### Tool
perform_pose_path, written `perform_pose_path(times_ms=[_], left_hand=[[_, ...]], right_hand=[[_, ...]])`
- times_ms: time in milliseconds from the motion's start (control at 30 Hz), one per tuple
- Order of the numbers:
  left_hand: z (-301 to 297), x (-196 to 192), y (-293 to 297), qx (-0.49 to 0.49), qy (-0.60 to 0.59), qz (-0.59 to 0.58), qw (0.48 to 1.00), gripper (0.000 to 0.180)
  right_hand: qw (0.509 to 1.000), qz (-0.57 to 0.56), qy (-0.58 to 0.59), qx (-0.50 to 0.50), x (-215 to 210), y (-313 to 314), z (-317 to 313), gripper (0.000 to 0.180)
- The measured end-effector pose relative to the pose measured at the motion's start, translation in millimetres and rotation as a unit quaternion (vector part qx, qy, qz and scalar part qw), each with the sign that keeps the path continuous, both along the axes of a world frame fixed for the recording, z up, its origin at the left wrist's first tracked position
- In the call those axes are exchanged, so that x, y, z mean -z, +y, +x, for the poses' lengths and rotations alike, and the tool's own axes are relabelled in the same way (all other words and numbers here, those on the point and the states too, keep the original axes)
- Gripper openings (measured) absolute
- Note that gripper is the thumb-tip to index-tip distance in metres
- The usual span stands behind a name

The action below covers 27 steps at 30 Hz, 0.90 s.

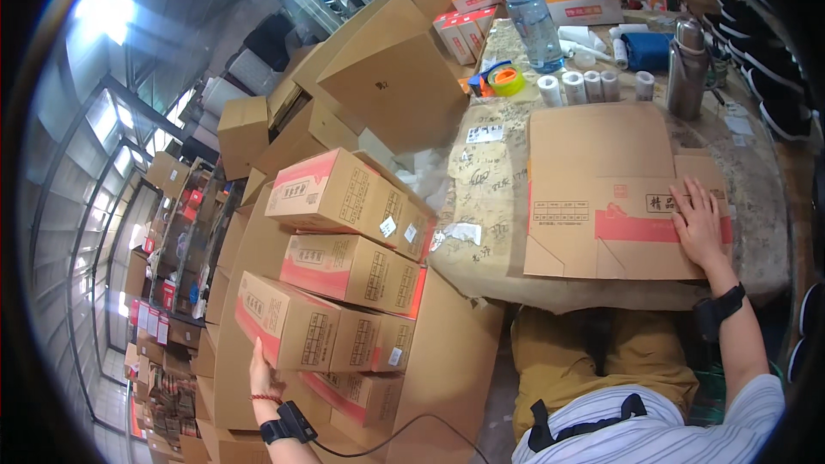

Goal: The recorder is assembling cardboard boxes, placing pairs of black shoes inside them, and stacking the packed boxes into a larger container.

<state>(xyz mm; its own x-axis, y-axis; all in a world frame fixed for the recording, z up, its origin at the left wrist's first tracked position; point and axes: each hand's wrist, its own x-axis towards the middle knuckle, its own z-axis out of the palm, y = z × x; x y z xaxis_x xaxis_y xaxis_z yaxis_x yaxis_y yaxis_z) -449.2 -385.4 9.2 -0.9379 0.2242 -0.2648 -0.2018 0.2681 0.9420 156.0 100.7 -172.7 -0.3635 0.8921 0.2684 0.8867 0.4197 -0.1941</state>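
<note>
Right hand [700, 228] flat, fingers spread, pressing flattened brown cardboard carton [601, 193] on table [494, 198]; gripping nothing. Left hand [262, 369] (far left, low) touches taped brown-and-red box [296, 322] in stack, grip probably open.

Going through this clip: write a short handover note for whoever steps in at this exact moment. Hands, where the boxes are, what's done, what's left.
Left hand: open, pressed on the end of a closed carton in the stack at the person's left.
Right hand: open, flat on the flattened carton lying on the table.
Done: several closed cartons are stacked left of the table.
Left: the flat carton is not yet folded up. Tape roll and small white rolls sit at the table's far side, by the water bottle.
</note>
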Motion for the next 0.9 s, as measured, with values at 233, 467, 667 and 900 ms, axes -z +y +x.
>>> perform_pose_path(times_ms=[233, 467, 667, 900], left_hand=[[131, -49, 143, 0.057, 0.738, -0.093, 0.666, 0.055], [245, 107, 290, 0.45, 0.502, -0.005, 0.739, 0.062], [263, 227, 358, 0.491, 0.236, 0.056, 0.837, 0.074], [288, 158, 344, 0.468, 0.233, 0.065, 0.85, 0.072]], right_hand=[[0.992, -0.02, 0.118, -0.029, -1, 4, 22, 0.054], [0.953, 0.008, 0.301, 0.037, 10, -31, 78, 0.058], [0.966, -0.037, 0.241, 0.082, 10, -93, 78, 0.072], [0.979, 0.039, 0.165, 0.115, -11, -84, 85, 0.08]])
